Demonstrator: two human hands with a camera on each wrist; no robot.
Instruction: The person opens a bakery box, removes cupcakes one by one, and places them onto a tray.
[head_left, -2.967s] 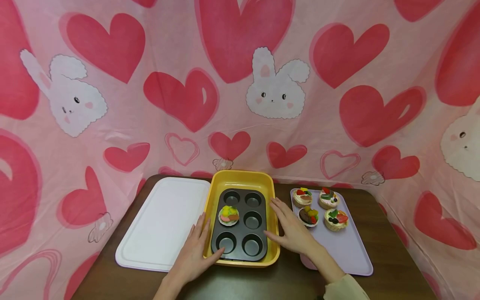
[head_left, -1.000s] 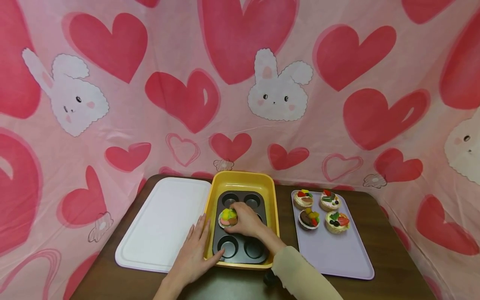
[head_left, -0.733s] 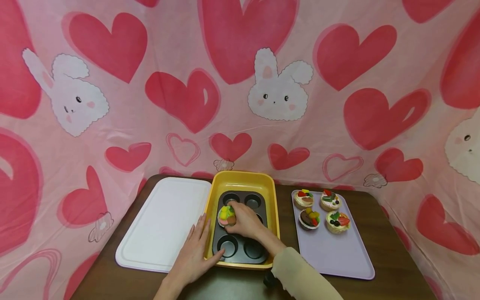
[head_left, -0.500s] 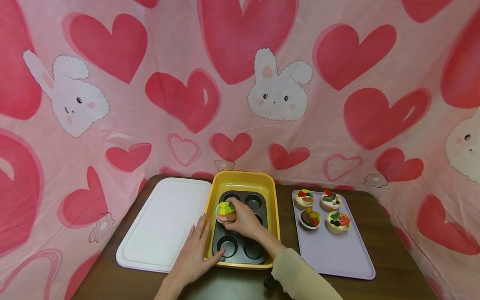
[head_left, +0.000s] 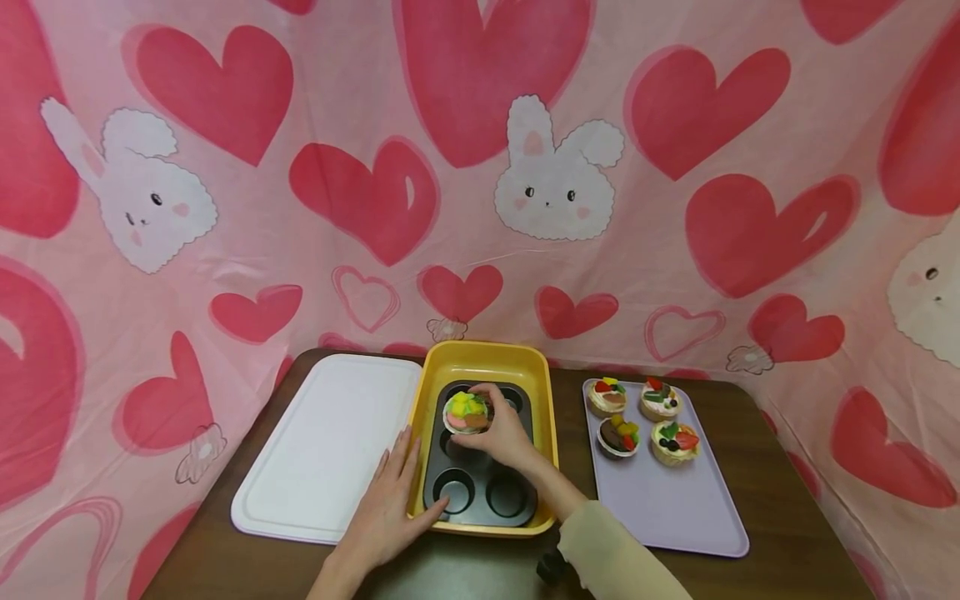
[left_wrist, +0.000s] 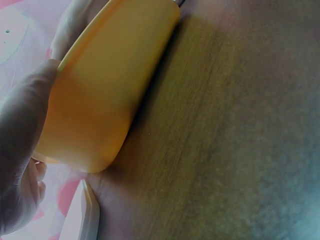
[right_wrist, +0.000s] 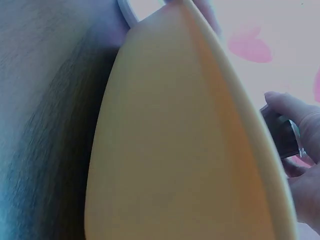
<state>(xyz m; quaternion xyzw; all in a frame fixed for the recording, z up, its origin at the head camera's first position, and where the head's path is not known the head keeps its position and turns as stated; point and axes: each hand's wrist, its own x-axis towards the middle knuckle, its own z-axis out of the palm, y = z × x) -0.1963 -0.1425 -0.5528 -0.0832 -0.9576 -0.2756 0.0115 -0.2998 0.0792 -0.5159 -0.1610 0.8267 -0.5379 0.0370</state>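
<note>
My right hand [head_left: 502, 429] pinches a cupcake [head_left: 467, 410] topped with yellow and green pieces, between thumb and fingers. The cupcake is held over the left column of a dark muffin tin [head_left: 480, 512], which sits inside a deep yellow tray [head_left: 487, 360]. In the right wrist view the cupcake's dark side [right_wrist: 281, 134] shows between the fingers beyond the tray wall. My left hand [head_left: 390, 493] rests on the tray's left front corner, fingers straight along the rim and thumb reaching over the front edge.
A white cutting board [head_left: 322, 450] lies left of the yellow tray. To the right, a lilac tray [head_left: 675, 517] carries several fruit-topped cupcakes, among them a chocolate one [head_left: 618, 437]. A pink heart-patterned cloth [head_left: 465, 225] hangs behind the brown table [head_left: 780, 467].
My right hand has left the yellow tray's right rim, gripped the cupcake and lifted it out of the tin's left middle cup. It has since shifted slightly right. My left hand stays put.
</note>
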